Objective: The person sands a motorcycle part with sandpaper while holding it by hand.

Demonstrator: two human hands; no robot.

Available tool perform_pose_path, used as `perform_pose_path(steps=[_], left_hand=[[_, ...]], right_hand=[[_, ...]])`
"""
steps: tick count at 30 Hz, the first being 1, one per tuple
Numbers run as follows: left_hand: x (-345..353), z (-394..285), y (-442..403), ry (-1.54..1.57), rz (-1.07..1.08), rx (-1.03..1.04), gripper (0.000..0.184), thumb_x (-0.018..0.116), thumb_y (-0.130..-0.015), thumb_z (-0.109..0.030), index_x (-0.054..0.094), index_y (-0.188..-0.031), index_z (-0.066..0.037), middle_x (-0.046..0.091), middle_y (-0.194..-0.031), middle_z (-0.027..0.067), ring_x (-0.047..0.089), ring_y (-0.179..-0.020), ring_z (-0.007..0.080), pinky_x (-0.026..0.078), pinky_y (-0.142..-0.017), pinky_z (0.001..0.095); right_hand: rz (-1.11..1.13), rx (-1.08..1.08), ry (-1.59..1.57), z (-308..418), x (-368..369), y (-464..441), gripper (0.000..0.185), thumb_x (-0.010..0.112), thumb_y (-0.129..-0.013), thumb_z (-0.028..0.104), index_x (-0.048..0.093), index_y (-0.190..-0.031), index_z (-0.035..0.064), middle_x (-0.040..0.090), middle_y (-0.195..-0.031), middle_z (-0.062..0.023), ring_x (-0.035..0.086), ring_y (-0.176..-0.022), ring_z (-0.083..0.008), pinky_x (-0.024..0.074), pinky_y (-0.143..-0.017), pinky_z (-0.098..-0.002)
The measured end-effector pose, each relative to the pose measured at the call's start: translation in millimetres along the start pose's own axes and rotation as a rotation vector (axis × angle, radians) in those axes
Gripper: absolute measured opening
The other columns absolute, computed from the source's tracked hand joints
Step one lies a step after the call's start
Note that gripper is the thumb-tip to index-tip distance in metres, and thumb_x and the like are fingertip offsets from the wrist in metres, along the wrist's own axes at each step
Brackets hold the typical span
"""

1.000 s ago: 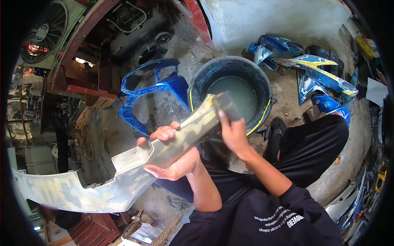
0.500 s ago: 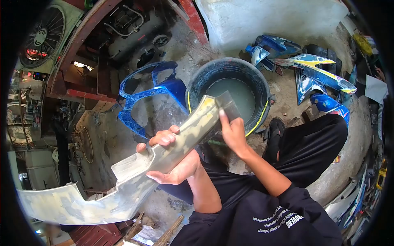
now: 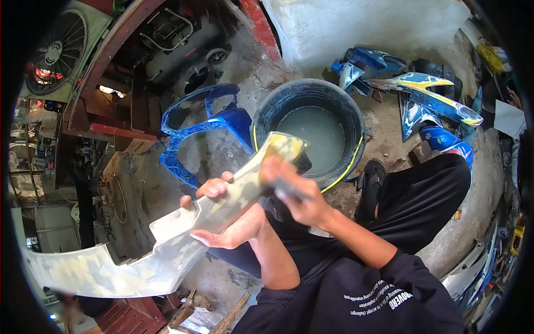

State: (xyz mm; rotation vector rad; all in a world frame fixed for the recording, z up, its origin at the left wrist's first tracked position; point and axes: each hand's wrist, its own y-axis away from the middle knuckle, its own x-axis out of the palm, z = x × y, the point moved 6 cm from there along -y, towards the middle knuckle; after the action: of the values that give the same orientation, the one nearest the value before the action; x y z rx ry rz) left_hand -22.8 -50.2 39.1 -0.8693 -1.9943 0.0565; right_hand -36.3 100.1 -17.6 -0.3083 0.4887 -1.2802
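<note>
A long curved vehicle body panel (image 3: 144, 275), patchy cream and grey with yellow at its upper end, slants across the view. My left hand (image 3: 236, 225) is wrapped round its middle, thumb below and fingertips over the upper edge. Close to the panel's upper end, my right hand (image 3: 303, 197) is closed on a dark grey piece of sandpaper (image 3: 293, 189). That hand is smeared by motion and its fingertips lie against the panel's surface. Behind the panel's upper end stands a black bucket (image 3: 267, 103) of cloudy water, with a yellow line along its side.
A blue plastic frame (image 3: 236, 119) lies on the floor left of the bucket. Several blue, white and yellow fairing pieces (image 3: 428, 92) are piled at the right. A red-edged bench (image 3: 119, 131) and a fan (image 3: 54, 53) stand at the left. Wood scraps (image 3: 231, 312) lie below.
My right hand has moved down and left along the panel, and the sandpaper has turned from flat to nearly edge-on. The panel has shifted slightly; my left hand keeps its hold.
</note>
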Motion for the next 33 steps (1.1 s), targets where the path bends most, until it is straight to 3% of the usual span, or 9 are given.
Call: perform_pose_path(steps=[4, 7, 10, 14, 17, 21, 23, 28, 33], left_hand=[[1.4, 0.1, 2.6, -0.005, 0.0, 0.013, 0.055, 0.044, -0.094, -0.061, 0.05, -0.121, -0.013, 0.054, -0.085, 0.008, 0.053, -0.079, 0.0185, 0.045, -0.081, 0.046], [2.9, 1.1, 6.2, -0.039, 0.012, 0.015, 0.055, 0.044, -0.094, -0.06, 0.05, -0.12, -0.013, 0.055, -0.085, 0.0086, 0.053, -0.079, 0.0186, 0.045, -0.081, 0.0459], [3.2, 1.3, 3.7, -0.026, 0.02, 0.01, 0.055, 0.044, -0.094, -0.06, 0.049, -0.121, -0.013, 0.055, -0.085, 0.0087, 0.053, -0.079, 0.0186, 0.046, -0.08, 0.0457], [-1.1, -4.4, -0.6, -0.077, -0.014, 0.087, 0.057, 0.045, -0.093, -0.062, 0.049, -0.122, -0.012, 0.055, -0.085, 0.0085, 0.053, -0.078, 0.0189, 0.046, -0.08, 0.0455], [-0.2, -5.6, 1.0, -0.061, 0.009, 0.083, 0.057, 0.045, -0.093, -0.062, 0.049, -0.121, -0.012, 0.055, -0.085, 0.0089, 0.053, -0.079, 0.0194, 0.046, -0.08, 0.0454], [1.5, -2.1, 3.2, -0.043, 0.005, 0.034, 0.057, 0.045, -0.093, -0.061, 0.049, -0.121, -0.013, 0.055, -0.085, 0.0091, 0.053, -0.08, 0.0195, 0.045, -0.081, 0.0454], [2.9, -1.0, 2.8, -0.037, 0.017, 0.034, 0.057, 0.045, -0.093, -0.061, 0.049, -0.122, -0.013, 0.055, -0.085, 0.0089, 0.053, -0.08, 0.0194, 0.045, -0.081, 0.0456], [2.6, 1.1, 2.3, -0.06, 0.006, 0.048, 0.056, 0.043, -0.094, -0.061, 0.049, -0.123, -0.013, 0.056, -0.084, 0.0089, 0.054, -0.08, 0.0194, 0.045, -0.081, 0.0464], [7.2, 5.9, 6.6, -0.085, 0.041, 0.031, 0.056, 0.042, -0.095, -0.059, 0.048, -0.124, -0.012, 0.057, -0.083, 0.0099, 0.054, -0.08, 0.0194, 0.046, -0.08, 0.0469]], right_hand=[[-0.046, -0.032, 0.023, -8.8, -7.3, -0.8, 0.042, 0.056, -0.095, 0.003, 0.056, -0.137, 0.002, 0.055, -0.141, -0.0195, 0.046, -0.138, -0.0343, 0.0369, -0.114, -0.041], [-0.054, 0.911, -0.016, -68.9, -20.2, 11.5, 0.039, 0.055, -0.1, 0.014, 0.055, -0.135, -0.0034, 0.065, -0.124, -0.0247, 0.065, -0.114, -0.026, 0.0487, -0.097, -0.034], [-0.202, 0.393, -0.16, -37.2, -11.4, 4.0, 0.04, 0.056, -0.1, 0.014, 0.054, -0.135, -0.0037, 0.065, -0.126, -0.0224, 0.065, -0.115, -0.0248, 0.0486, -0.097, -0.0326], [0.131, 0.008, -0.224, 3.2, 3.6, 9.0, 0.047, 0.059, -0.093, 0.001, 0.056, -0.139, 0.0049, 0.054, -0.144, -0.0155, 0.044, -0.14, -0.0305, 0.032, -0.117, -0.0417], [-0.01, 0.021, -0.066, -22.3, -7.4, 11.1, 0.044, 0.057, -0.095, 0.004, 0.055, -0.139, 0.0035, 0.054, -0.143, -0.0185, 0.045, -0.139, -0.0327, 0.035, -0.115, -0.0394], [-0.001, 0.725, -0.009, -70.0, -22.3, 9.9, 0.043, 0.057, -0.098, 0.008, 0.052, -0.14, 0.0028, 0.07, -0.117, -0.019, 0.069, -0.105, -0.0266, 0.0515, -0.093, -0.0331], [-0.204, 0.384, -0.025, -50.0, -20.9, 4.5, 0.043, 0.058, -0.098, 0.007, 0.054, -0.14, 0.0029, 0.074, -0.106, -0.0166, 0.072, -0.09, -0.0245, 0.0537, -0.084, -0.0336], [0.045, -0.033, 0.006, 0.3, -4.0, -1.1, 0.04, 0.054, -0.098, 0.004, 0.054, -0.137, -0.0013, 0.052, -0.142, -0.0234, 0.05, -0.132, -0.0379, 0.0402, -0.111, -0.0344], [-0.137, 0.574, 0.063, -54.3, -16.3, 7.0, 0.04, 0.055, -0.1, 0.013, 0.054, -0.137, -0.0018, 0.073, -0.096, -0.0196, 0.07, -0.075, -0.0263, 0.0534, -0.07, -0.0351]])
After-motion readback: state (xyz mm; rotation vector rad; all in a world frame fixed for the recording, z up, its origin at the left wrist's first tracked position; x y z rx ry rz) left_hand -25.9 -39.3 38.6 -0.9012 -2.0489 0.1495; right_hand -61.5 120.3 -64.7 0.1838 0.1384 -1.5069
